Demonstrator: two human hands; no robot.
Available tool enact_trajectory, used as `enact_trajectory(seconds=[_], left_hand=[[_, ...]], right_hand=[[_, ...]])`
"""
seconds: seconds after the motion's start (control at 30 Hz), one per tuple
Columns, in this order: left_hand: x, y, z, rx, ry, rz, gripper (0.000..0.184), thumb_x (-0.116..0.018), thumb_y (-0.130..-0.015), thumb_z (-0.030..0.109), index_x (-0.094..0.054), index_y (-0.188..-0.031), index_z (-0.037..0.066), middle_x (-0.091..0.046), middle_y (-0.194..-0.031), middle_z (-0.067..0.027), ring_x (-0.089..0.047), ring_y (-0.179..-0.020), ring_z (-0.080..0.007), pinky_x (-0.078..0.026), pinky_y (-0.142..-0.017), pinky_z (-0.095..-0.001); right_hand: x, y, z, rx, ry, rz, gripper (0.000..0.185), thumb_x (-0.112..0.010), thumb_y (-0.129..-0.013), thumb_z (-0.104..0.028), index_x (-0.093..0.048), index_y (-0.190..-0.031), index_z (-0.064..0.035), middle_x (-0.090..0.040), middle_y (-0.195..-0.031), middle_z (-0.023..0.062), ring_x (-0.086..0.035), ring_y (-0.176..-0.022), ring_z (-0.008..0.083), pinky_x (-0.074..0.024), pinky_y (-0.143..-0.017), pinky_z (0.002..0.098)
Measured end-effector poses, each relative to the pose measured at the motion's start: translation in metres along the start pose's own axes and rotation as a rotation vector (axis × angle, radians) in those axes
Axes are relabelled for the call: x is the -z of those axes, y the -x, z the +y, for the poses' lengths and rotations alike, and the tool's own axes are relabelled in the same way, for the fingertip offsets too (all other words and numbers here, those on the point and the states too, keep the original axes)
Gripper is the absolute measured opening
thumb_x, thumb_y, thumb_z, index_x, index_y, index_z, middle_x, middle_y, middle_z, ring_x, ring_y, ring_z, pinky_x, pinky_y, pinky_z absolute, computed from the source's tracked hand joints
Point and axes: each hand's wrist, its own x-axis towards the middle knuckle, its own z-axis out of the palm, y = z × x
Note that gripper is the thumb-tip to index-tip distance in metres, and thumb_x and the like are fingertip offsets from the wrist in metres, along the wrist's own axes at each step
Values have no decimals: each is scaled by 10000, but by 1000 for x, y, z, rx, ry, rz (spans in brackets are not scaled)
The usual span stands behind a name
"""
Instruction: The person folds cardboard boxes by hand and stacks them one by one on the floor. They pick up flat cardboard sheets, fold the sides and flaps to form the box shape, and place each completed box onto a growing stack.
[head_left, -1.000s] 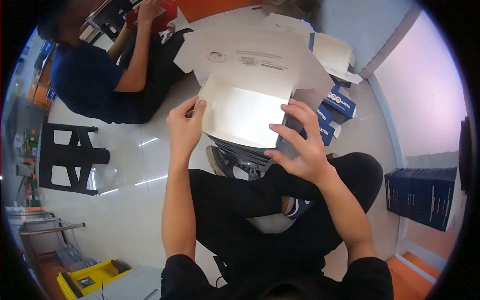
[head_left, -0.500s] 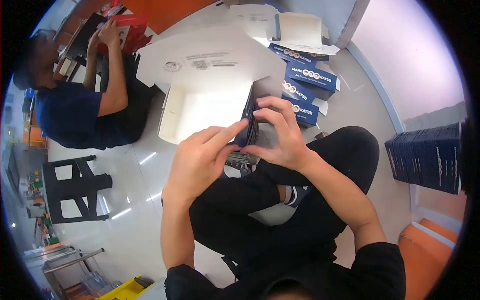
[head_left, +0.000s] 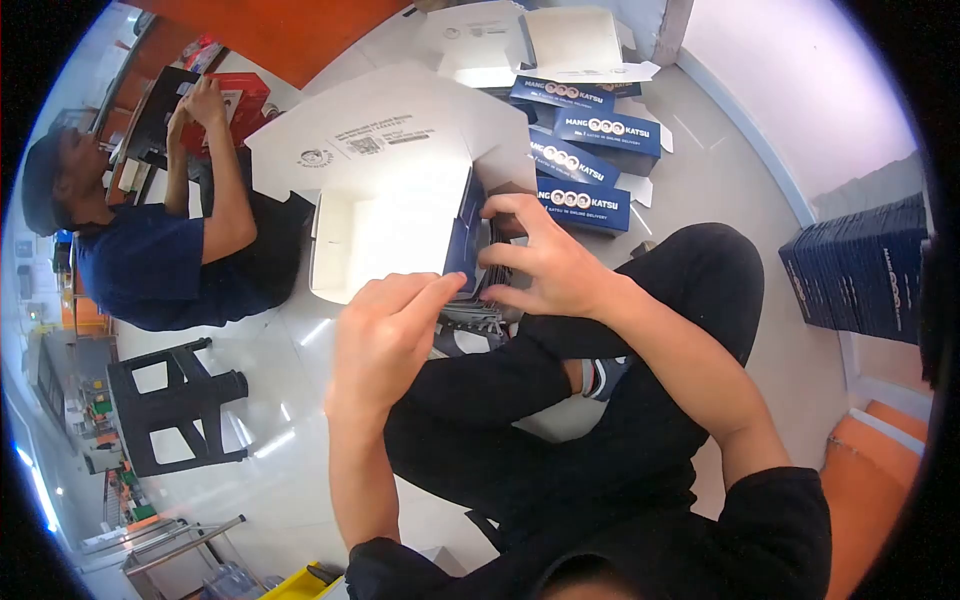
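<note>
An open cardboard box [head_left: 385, 225] with a white inside stands before me, its large lid [head_left: 400, 125] raised at the back and printed with small marks. My left hand [head_left: 385, 325] is at the near right corner of the box, index finger and thumb closed on its edge. Along the right side stands a dark blue side panel [head_left: 461, 245]. My right hand [head_left: 550, 255] is just right of that panel, its fingers curved and apart with nothing visible between them. Dark flat layered pieces [head_left: 488, 280] lie low between the hands, partly hidden.
Several folded blue boxes [head_left: 610, 130] lie on the floor beyond, near two open boxes [head_left: 575, 45]. Flat blue boxes [head_left: 860, 265] are stacked by the right wall. At left sit another person [head_left: 150, 240] and a black stool [head_left: 185, 405].
My right hand's fingers have loosened from the box's side and spread apart. The blue side panel now shows more plainly. The whole view has shifted slightly.
</note>
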Motion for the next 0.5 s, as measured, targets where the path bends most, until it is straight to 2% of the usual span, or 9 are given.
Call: enact_trajectory(seconds=[0.1, 0.13, 0.17, 0.27, 0.3, 0.37, 0.5], left_hand=[[-3, 0, 0, -49, -36, -50, 321, -680, -712, -29, -722, -1016, 66, -691, -879, -47, -653, -768, -234, -498, -687, -356], [-3, -1, 1, -51, -59, -70, 325, -674, -708, -30, -719, -1015, 66, -682, -877, -47, -650, -765, -236, -495, -683, -358], [-2, -1, 3, -51, -58, -75, 325, -674, -708, -30, -719, -1015, 66, -682, -877, -47, -650, -765, -236, -495, -683, -358], [0, -4, 5, -43, -100, -102, 256, -678, -748, -17, -730, -985, 65, -702, -873, -73, -660, -754, -249, -507, -674, -364], [1, -4, 5, -41, -120, -113, 257, -676, -746, -18, -730, -983, 65, -703, -877, -74, -659, -754, -252, -507, -673, -364], [1, -3, 6, -42, -140, -129, 259, -675, -744, -18, -729, -982, 66, -703, -881, -75, -658, -754, -254, -506, -672, -364], [0, 1, 4, -50, -151, -74, 288, -675, -715, -16, -721, -988, 65, -679, -863, -58, -646, -746, -235, -493, -664, -359]], right_hand=[[0, 0, 1, 0, -30, -5, 344, -861, -660, -139, -680, -941, -58, -463, -1269, 191, -461, -1227, 397, -458, -997, 441], [1, 0, 0, 7, -18, -12, 336, -861, -665, -105, -679, -941, -42, -455, -1254, 184, -465, -1221, 372, -492, -1002, 431], [2, -1, -1, 13, -7, -19, 330, -862, -671, -71, -679, -942, -26, -447, -1239, 176, -470, -1215, 348, -526, -1007, 421], [2, -1, 0, 20, -3, -21, 307, -854, -678, -54, -681, -930, -24, -446, -1207, 167, -474, -1205, 345, -536, -1008, 412], [2, -1, 1, 18, -4, -18, 307, -854, -678, -54, -681, -930, -24, -446, -1207, 167, -474, -1205, 345, -536, -1008, 412], [-1, 0, 4, 19, -49, -6, 300, -851, -662, -104, -700, -914, -50, -476, -1185, 153, -475, -1171, 360, -454, -981, 433], [-1, 1, 4, 27, -80, 6, 286, -848, -666, -104, -710, -909, -46, -481, -1176, 146, -476, -1167, 354, -453, -981, 431]])
